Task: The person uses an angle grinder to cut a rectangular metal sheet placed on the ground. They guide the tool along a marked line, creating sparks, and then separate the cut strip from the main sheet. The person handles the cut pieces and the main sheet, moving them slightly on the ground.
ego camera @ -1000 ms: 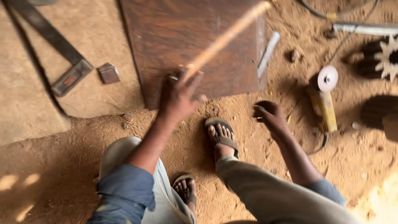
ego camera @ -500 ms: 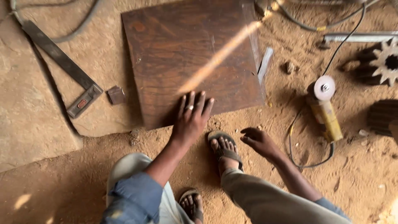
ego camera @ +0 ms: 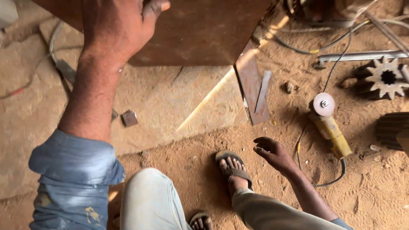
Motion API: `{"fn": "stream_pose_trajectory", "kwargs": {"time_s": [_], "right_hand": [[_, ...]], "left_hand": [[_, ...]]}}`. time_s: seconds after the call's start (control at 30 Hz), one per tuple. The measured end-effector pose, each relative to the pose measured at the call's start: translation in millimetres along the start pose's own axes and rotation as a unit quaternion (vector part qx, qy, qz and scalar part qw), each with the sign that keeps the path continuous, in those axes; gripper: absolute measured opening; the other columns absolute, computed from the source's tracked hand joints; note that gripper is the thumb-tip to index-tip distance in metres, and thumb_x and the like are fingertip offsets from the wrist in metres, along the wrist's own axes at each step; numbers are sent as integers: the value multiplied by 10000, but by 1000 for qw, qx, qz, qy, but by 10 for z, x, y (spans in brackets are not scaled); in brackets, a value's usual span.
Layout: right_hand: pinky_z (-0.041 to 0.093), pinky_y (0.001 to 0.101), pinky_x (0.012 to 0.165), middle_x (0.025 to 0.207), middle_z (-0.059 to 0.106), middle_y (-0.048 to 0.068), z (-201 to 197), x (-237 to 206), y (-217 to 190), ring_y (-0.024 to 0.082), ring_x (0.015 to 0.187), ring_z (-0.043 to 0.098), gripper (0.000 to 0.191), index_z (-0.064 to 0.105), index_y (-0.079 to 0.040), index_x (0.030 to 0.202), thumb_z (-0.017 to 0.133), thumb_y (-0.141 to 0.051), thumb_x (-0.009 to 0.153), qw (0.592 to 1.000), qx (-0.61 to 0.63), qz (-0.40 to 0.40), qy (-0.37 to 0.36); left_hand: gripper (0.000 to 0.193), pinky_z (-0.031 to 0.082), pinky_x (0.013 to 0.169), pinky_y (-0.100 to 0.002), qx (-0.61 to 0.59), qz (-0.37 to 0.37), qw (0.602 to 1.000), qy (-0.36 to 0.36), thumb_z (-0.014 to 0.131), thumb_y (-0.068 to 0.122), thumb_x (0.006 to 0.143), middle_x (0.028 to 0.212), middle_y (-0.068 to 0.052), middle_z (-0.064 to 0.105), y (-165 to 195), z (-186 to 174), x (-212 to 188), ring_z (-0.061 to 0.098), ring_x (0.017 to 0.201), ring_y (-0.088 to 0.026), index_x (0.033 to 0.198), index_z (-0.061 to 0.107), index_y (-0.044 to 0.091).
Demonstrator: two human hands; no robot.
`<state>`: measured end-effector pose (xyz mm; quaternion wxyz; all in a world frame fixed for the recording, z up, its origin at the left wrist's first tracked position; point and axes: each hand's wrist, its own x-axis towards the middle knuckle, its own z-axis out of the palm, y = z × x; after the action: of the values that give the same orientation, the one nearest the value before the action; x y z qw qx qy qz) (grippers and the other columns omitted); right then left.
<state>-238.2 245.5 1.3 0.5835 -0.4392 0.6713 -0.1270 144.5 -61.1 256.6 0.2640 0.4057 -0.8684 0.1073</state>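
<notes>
Up at the top of the view, the left hand point(ego camera: 117, 27) grips the rusty steel plate point(ego camera: 200, 32), fingers curled over its edge. The plate stands tilted off the stone slab point(ego camera: 170, 102), its lower edge running left to right. The right hand point(ego camera: 272, 153) hangs loosely open over the sand, holding nothing, near a sandalled foot point(ego camera: 232, 168). Bare slab lies open beneath the plate. Rightward lie a flat metal strip point(ego camera: 262, 91), a yellow angle grinder point(ego camera: 330, 125) and a toothed sprocket point(ego camera: 385, 79).
</notes>
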Motion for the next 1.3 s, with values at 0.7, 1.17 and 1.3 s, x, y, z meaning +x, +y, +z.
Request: {"fn": "stream_pose_trajectory", "kwargs": {"time_s": [0.7,1.17,1.3], "right_hand": [[632,379,926,1356,606,147,-981,1659,-2061,259,1108,706,544,493,-103,1426,686,-127,917,935,64,-342,64],[603,312,1006,1340,624,104,-1364,1392,-2386,169,1180,649,465,583,-53,1374,718,-185,950,786,130,-571,198],[642,291,823,1071,743,66,-1397,1311,-2633,150,978,726,39,727,-96,1018,745,-122,1043,791,62,-563,233]], "left_hand": [[452,387,1101,-587,61,-60,995,-43,827,508,904,882,-60,710,24,187,173,633,912,-232,867,657,90],[527,443,999,-550,84,-68,993,-45,907,534,868,867,-24,700,162,114,286,630,844,-231,827,615,97],[603,448,958,-557,69,-91,991,-72,935,568,904,880,-37,690,186,85,309,610,796,-248,799,597,80]]}}
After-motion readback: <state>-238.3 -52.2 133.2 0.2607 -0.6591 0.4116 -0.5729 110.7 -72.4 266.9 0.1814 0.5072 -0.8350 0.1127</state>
